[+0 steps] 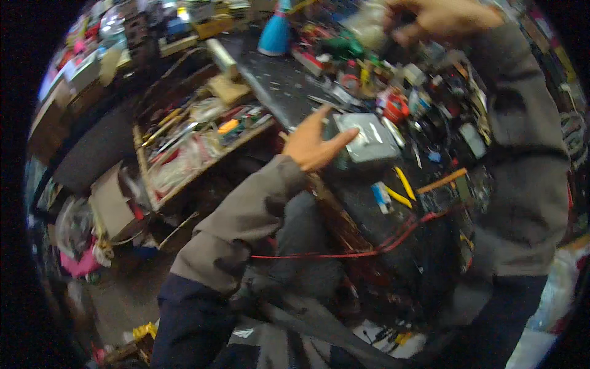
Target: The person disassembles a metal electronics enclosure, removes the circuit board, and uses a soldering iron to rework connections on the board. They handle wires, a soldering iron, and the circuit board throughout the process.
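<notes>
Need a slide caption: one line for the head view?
Left hand spread at a grey box, right hand over a cluttered bench.

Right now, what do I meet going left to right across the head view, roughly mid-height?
Cardboard box → wooden-edged drawer → left hand → grey box → yellow handles → orange-brown stick.

Your left hand (314,144) is splaying at the grey case's (376,142) left edge; your right hand (444,18) is blurring beyond it!
</notes>
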The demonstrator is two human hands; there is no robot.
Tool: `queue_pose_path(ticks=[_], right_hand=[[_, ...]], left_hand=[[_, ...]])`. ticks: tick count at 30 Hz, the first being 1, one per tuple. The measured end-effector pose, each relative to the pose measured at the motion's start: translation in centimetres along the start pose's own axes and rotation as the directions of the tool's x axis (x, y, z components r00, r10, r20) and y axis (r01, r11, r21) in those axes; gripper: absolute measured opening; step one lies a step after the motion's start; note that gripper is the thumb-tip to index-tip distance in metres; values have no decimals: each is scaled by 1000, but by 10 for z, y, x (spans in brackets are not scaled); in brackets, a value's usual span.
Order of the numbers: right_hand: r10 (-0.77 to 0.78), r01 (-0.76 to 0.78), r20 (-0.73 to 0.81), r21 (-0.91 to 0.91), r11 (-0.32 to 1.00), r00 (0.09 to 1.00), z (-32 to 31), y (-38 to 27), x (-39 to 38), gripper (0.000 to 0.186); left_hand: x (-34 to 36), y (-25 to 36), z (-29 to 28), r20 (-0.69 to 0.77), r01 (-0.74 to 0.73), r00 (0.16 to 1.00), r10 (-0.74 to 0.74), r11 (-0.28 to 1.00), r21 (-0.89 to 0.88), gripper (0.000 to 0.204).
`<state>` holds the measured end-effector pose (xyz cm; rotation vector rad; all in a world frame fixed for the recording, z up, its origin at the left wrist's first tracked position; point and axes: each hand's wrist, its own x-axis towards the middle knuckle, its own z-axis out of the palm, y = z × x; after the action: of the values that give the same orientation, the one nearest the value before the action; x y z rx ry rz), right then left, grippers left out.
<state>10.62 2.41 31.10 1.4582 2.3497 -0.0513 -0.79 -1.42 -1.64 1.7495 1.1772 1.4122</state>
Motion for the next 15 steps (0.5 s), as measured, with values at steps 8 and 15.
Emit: queue_pose_path(ticks=[8,15], right_hand=[[-380,409,-265,62,910,886,11,29,24,21],[-200,210,-331,-4,978,922,18,22,11,22]], left_hand=[[52,11,2,143,-152,983,118,952,264,33],[61,16,8,119,-179,981,155,956,233,23]])
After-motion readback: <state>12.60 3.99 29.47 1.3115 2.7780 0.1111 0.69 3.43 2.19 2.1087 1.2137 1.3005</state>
